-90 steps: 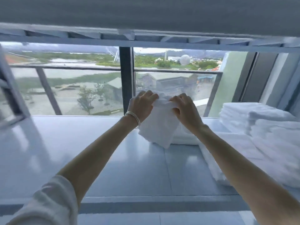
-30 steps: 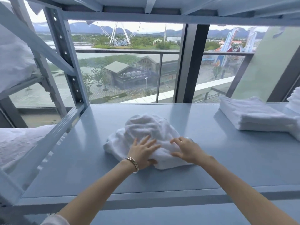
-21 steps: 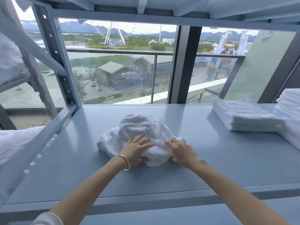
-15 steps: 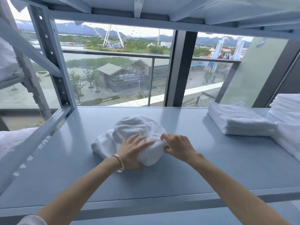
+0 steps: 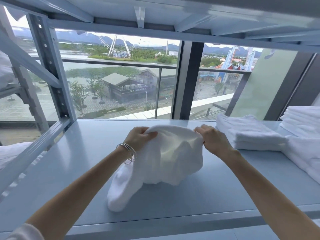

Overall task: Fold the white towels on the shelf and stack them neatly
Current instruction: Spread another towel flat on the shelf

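Head view shows a crumpled white terry towel [image 5: 166, 160] lifted by its top edge above the pale blue metal shelf [image 5: 86, 153], its lower end still bunched on the shelf surface toward the near edge. The main risk, as I judge it, is that the cloth is held close to its middle rather than at true corners, so shaking it out could leave it twisted and the fold crooked; the dragging tail could also slip over the near edge. The left hand [image 5: 138, 138] pinches the towel's top edge with fingers curled, wrist raised, silver bangles [image 5: 127, 151] below it. The right hand [image 5: 212, 140] grips the same edge, knuckles up, just beside the folded white towel stack [image 5: 249, 134] at the shelf's right end.
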Motion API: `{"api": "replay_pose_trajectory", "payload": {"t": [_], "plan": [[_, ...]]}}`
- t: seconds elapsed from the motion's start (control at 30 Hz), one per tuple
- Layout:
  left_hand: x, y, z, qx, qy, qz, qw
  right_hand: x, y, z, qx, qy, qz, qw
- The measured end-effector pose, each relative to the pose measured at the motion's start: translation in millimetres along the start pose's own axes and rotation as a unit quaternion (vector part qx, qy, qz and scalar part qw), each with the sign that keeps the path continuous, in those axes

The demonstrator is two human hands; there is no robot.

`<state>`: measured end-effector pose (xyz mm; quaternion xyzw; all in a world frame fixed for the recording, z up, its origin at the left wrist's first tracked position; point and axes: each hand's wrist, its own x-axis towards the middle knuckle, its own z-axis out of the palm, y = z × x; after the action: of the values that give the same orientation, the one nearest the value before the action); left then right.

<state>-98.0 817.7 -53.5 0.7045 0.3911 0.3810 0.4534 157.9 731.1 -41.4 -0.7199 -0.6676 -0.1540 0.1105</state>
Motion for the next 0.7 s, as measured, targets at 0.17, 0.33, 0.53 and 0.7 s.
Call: {"api": "replay_pose_trajectory", "payload": {"t": [0.17, 0.33, 0.53, 0.7], "plan": [[14.1, -1.1, -3.7, -0.139, 0.049, -0.145, 0.978, -5.6, 8.2, 14.8, -0.025, -0.212, 0.042, 0.976], [44.2, -21.4, -68.8, -0.259, 0.154, -0.198, 0.933, -6.0, -7.0, 28.1, 0.103, -0.237, -0.011, 0.966], [24.5, -66.9, -142.4, 0.271, 0.332, -0.19, 0.883, 1.0, -37.1, 45.4, 0.153, -0.187, -0.076, 0.967], [-12.4, -79.3, -95.8, 0.459, 0.179, 0.005, 0.87, 13.1, -83.5, 54.9, 0.147, -0.201, -0.127, 0.96]]}}
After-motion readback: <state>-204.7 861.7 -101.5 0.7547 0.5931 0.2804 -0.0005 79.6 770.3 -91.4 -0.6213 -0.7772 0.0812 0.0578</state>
